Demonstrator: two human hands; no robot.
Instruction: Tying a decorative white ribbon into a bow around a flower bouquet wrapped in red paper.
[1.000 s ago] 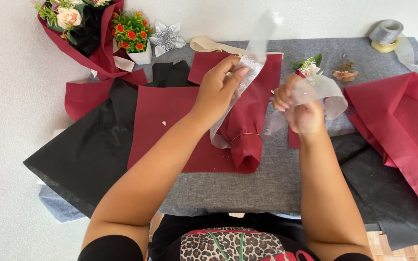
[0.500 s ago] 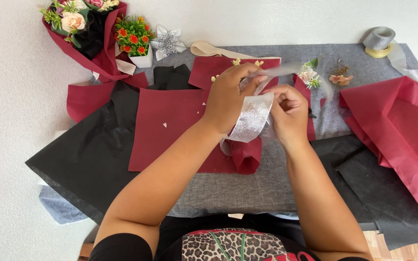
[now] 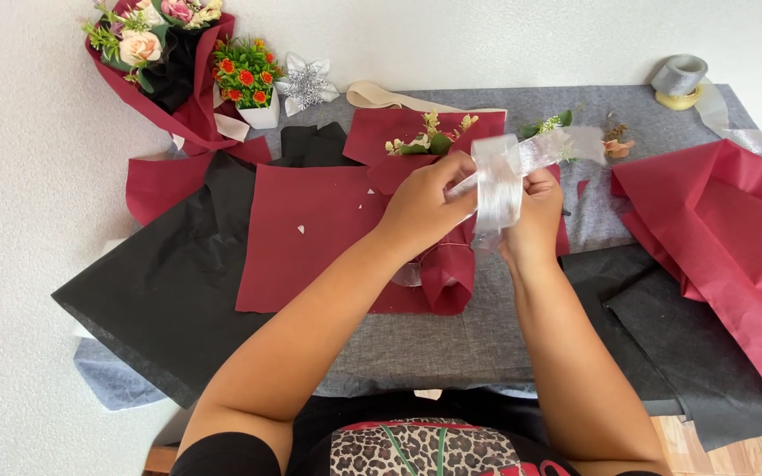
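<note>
Silver sheer ribbon (image 3: 497, 181) is held between both hands above the middle of the grey work mat (image 3: 451, 344). The left hand (image 3: 425, 207) pinches the ribbon's near end, fingers closed on it; the right hand (image 3: 535, 211) is closed on the same ribbon, with a loose tail running out toward the mat's far right edge. A looped section hangs between the two hands, so the step in hand appears to be forming a loop or bow.

Directly beneath the hands lies a small bouquet (image 3: 429, 145) of green sprigs wrapped in dark red paper (image 3: 310, 229), its stem end pointing toward the near edge. Black wrapping sheets (image 3: 161, 291) spread to the left edge; further red sheets (image 3: 716, 238) cover the right side. A ribbon spool (image 3: 679, 81) sits at the far right corner, a finished bouquet (image 3: 156, 62) at the far left corner.

The next move likely calls for steady tension in both pinches while the loop is crossed and cinched.
</note>
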